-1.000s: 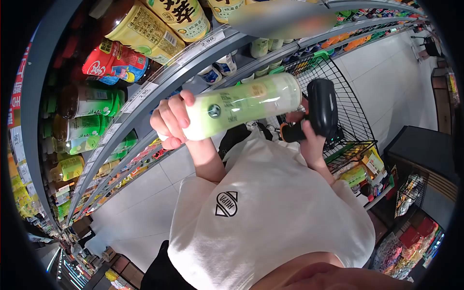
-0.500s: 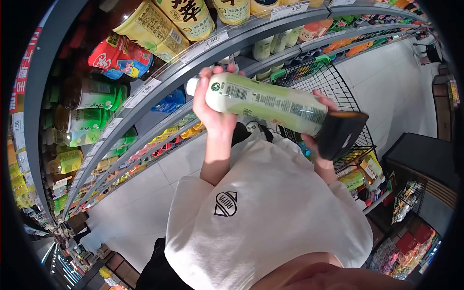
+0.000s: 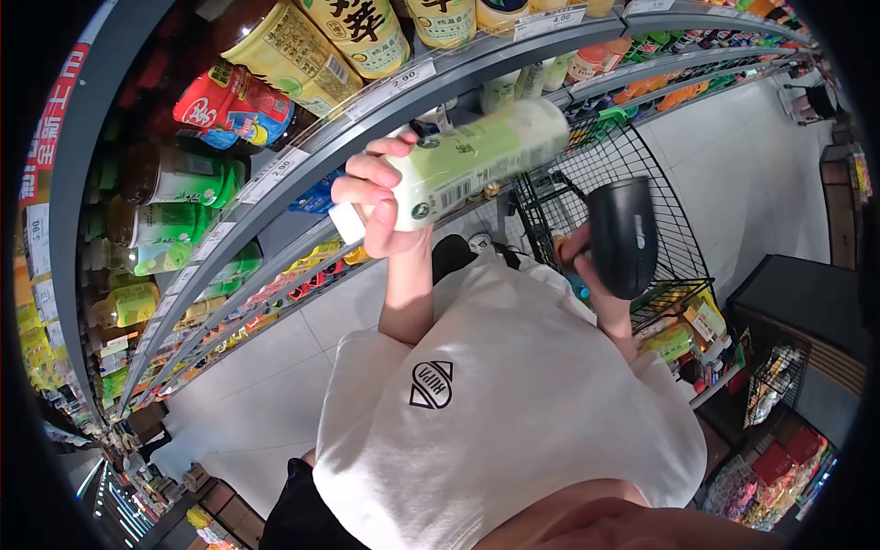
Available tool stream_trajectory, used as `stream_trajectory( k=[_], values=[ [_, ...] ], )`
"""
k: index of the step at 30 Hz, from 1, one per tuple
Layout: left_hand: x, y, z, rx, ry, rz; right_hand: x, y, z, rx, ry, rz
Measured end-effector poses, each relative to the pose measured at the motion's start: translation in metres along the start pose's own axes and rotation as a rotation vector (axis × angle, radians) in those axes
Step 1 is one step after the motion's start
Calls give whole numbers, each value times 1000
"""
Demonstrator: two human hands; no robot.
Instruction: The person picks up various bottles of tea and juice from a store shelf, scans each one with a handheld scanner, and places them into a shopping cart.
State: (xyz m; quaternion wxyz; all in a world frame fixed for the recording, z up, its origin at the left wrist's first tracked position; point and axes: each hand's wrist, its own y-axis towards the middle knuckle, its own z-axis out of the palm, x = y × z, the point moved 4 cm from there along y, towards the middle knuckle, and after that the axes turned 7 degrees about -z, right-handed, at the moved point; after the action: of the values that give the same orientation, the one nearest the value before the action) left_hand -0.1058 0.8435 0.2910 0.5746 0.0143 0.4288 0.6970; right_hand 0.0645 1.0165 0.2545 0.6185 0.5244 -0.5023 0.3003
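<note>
My left hand (image 3: 380, 188) is wrapped round the neck end of a pale green drink bottle (image 3: 486, 151) with a white cap. The bottle lies aslant in front of the shelf, its base up and to the right, with a barcode showing on the label. In my right hand (image 3: 596, 266) is a black handheld barcode scanner (image 3: 625, 236), held apart from the bottle and over the cart. Part of the right hand's fingers is hidden behind the scanner. A black wire shopping cart (image 3: 674, 234) with green trim stands below the scanner.
Curved shelves (image 3: 302, 151) of bottled drinks with price tags run along the left and top. Tea bottles (image 3: 174, 174) lie close on the left. A dark cabinet (image 3: 797, 302) stands at the right, near a lower shelf of packaged goods. White floor tiles (image 3: 257, 376) show between.
The bottle has turned so its base points up and away, and the right hand no longer touches it. The scanner has swung upright beside it.
</note>
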Motion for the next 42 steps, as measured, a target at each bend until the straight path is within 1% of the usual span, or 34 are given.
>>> stream_trajectory(
  k=[1, 2, 3, 4, 5, 7, 9, 11, 14, 15, 16, 17, 21, 23, 24, 25, 26, 27, 29, 30, 31, 33, 34, 35, 36, 37, 38, 39, 42],
  values=[
    [-6, 0, 3, 81, 224, 121, 2, -5, 5, -34, 512, 223],
    [-10, 1, 7, 157, 373, 196, 8, -3, 9, 91, 633, 243],
    [-11, 2, 7, 166, 373, 191, 14, -2, 12, 215, 752, 260],
    [-12, 2, 8, 177, 423, 221, 18, 0, 19, 183, 869, 278],
    [-13, 1, 9, 187, 471, 248, 19, 0, 20, 171, 871, 276],
    [-10, -1, 10, 178, 426, 234, 12, -3, 25, 212, 800, 459],
    [-11, -4, 15, 147, 389, 263, 8, -4, 28, 206, 761, 486],
    [-10, -5, 19, 169, 419, 250, 9, -3, 31, 162, 619, 565],
    [-8, -6, 17, 157, 377, 207, 13, 2, 34, 116, 667, 539],
    [-7, -6, 18, 215, 410, 186, 10, 2, 33, 112, 666, 543],
    [-7, -6, 19, 275, 442, 164, 7, 0, 33, 168, 680, 557],
    [-6, -6, 19, 277, 438, 158, 6, 0, 34, 223, 694, 569],
    [0, -5, 20, 311, 437, 129, 13, 0, 36, 124, 763, 539],
    [7, -7, 23, 338, 403, 101, 12, -2, 33, 51, 757, 450],
    [9, -8, 25, 287, 405, 95, 7, -6, 28, 4, 750, 443],
    [21, -12, 31, 260, 371, 57, 3, -18, 21, -15, 661, 389],
    [27, -13, 33, 293, 365, 32, -1, -27, 19, 12, 577, 346],
    [35, -17, 38, 316, 328, 3, -6, -38, 16, -39, 565, 343],
    [54, -22, 46, 314, 430, -144, -14, -60, 7, -229, 267, 373],
    [66, -26, 45, 385, 470, -175, -9, -64, 3, -346, 269, 355],
    [81, -31, 44, 409, 442, -194, -7, -68, 2, -386, 260, 354],
    [118, -45, 50, 509, 410, -258, -2, -76, -6, -448, 37, 328],
    [136, -54, 54, 483, 420, -322, -5, -87, -10, -570, 21, 398],
    [154, -65, 59, 458, 434, -388, -10, -101, -15, -695, -110, 378],
    [171, -75, 65, 537, 473, -401, -17, -116, -22, -748, -52, 455],
    [191, -91, 67, 567, 528, -429, -22, -128, -31, -799, 8, 527],
    [212, -108, 69, 624, 524, -463, -18, -130, -39, -939, 65, 433],
    [232, -125, 70, 678, 520, -495, -15, -140, -49, -1043, 103, 468],
    [287, -178, 55, 857, 662, -648, -8, -166, -73, -1256, 77, 448]
  ],
)
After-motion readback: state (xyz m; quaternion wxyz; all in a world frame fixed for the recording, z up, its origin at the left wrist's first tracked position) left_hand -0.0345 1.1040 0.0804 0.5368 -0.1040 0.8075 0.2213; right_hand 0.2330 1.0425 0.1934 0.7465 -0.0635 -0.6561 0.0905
